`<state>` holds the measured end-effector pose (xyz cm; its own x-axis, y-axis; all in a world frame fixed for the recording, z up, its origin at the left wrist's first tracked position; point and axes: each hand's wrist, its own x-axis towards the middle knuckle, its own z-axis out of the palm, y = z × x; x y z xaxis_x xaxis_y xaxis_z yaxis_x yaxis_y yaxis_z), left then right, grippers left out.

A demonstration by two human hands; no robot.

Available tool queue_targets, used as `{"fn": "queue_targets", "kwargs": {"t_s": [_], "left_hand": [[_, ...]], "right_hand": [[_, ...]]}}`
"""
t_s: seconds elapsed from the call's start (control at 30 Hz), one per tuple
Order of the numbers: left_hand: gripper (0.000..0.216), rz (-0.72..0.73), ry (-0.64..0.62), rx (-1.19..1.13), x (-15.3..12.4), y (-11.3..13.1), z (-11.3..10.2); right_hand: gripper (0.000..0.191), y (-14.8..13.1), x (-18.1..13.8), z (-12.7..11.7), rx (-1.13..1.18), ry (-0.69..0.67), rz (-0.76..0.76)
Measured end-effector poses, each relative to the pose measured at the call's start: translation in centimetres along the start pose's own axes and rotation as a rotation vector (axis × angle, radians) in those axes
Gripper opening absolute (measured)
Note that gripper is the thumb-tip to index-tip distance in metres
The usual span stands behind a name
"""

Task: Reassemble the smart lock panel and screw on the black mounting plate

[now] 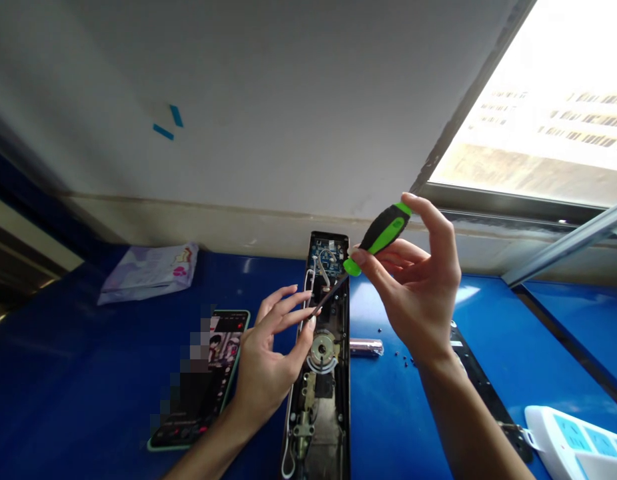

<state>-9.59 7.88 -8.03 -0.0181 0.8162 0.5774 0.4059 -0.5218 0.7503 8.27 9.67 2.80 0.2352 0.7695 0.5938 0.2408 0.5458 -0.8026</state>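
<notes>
My right hand (418, 280) holds a black and green screwdriver (386, 230) by its handle, between the thumb and a finger on the handle's end. The shaft slants down to the left over a long, narrow, opened door lock housing (344, 373). My left hand (273, 347) pinches around the screwdriver's tip with thumb and fingertips; whether a screw sits there is hidden. Inside the housing show a blue circuit board (321, 255), a round metal disc (322, 348) and a brass-coloured mechanism (303, 427). A white cable (287, 460) runs along its left side.
A phone (218, 380) with a lit screen and a soft packet (151, 270) lie on the left. On the right are small screws (398, 355), a shiny pinkish cylinder (366, 347), a long black panel (481, 380) and a white power strip (573, 440). A wall stands behind.
</notes>
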Motion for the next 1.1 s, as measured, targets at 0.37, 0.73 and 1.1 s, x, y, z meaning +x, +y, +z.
{"fn": "queue_targets", "kwargs": {"t_s": [0.37,0.73,1.1], "left_hand": [[0.022,0.011,0.001,0.009,0.0,-0.1,-0.1],[0.047,0.087,-0.078,0.061,0.1,0.3,-0.5],[0.037,-0.051,-0.204,0.089,-0.1,0.2,-0.3]], "right_hand": [[0.064,0.1,0.0,0.2,-0.009,-0.007,0.007],[0.064,-0.2,-0.1,-0.2,-0.086,-0.019,-0.210],[0.088,0.2,-1.0,-0.4,-0.163,-0.181,-0.479]]}}
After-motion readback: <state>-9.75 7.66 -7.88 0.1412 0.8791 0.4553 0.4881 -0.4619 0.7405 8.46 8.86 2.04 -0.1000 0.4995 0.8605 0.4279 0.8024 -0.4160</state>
